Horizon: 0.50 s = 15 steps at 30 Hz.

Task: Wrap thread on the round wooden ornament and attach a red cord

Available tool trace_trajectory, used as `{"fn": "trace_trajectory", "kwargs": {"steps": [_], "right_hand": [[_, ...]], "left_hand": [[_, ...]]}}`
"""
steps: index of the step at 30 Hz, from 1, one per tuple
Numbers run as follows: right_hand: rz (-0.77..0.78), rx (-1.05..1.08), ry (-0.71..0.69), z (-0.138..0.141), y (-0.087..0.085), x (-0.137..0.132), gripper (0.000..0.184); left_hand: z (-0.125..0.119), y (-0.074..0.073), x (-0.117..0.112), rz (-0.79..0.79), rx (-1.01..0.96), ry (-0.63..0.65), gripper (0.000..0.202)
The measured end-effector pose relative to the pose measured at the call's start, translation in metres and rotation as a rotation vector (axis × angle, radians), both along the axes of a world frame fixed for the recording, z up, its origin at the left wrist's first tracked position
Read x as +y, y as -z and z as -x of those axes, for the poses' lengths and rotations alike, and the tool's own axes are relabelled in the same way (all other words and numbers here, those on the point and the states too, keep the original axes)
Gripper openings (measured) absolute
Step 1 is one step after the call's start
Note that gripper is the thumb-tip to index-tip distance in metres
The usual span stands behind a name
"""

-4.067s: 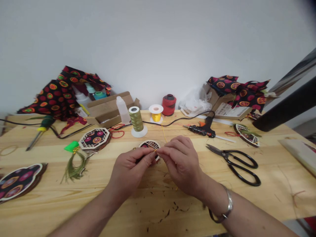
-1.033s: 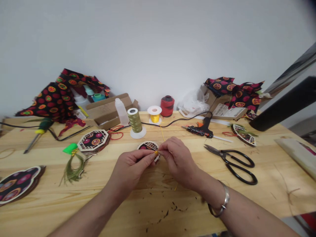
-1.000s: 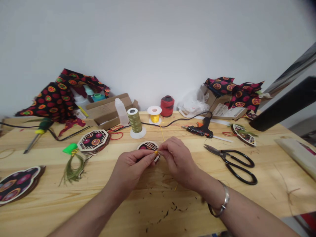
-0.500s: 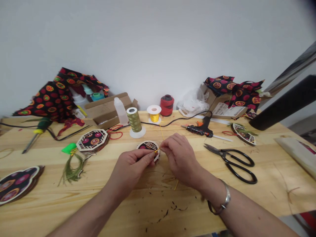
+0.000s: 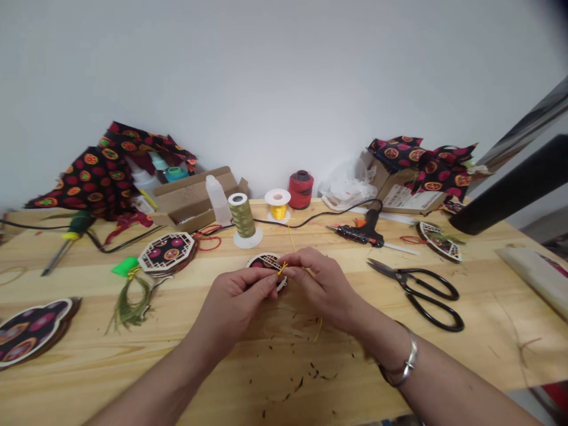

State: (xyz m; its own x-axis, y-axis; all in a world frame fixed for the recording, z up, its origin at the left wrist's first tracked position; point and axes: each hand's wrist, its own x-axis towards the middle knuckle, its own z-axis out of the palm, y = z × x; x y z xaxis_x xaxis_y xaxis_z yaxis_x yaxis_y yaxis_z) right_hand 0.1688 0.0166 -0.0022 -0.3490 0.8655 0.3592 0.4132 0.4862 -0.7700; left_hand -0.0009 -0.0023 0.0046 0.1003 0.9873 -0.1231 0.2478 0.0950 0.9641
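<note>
Left hand [image 5: 234,299] and right hand [image 5: 326,290] pinch yellow cord [image 5: 283,268] between their fingertips, its looping hard to make out. Just behind them lies a round lattice-framed piece [image 5: 261,260], partly covered; a yellow-wound spool [image 5: 278,212] stands farther back, scissors [image 5: 403,276] lie to the right.

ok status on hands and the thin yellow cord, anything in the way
Left hand pinches thin yellow cord. Right hand at it, grip unclear. No obstruction seen; black-handled metal scissors lie apart at right.

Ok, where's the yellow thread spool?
In the head view, the yellow thread spool stands at back centre, right of the olive spool and left of the red spool.
</note>
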Motion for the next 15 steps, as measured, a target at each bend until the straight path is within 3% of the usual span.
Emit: {"fn": "trace_trajectory", "kwargs": {"steps": [9, 15], "right_hand": [[-0.150, -0.021, 0.035, 0.0006, 0.0039, -0.0010, 0.015], [-0.272, -0.162, 0.027, 0.0001, 0.0047, -0.0009, 0.016]], "left_hand": [[0.0008, 0.0026, -0.0002, -0.008, -0.012, 0.014, 0.020], [-0.0002, 0.0007, -0.0010, 0.010, -0.038, 0.004, 0.019]]}}
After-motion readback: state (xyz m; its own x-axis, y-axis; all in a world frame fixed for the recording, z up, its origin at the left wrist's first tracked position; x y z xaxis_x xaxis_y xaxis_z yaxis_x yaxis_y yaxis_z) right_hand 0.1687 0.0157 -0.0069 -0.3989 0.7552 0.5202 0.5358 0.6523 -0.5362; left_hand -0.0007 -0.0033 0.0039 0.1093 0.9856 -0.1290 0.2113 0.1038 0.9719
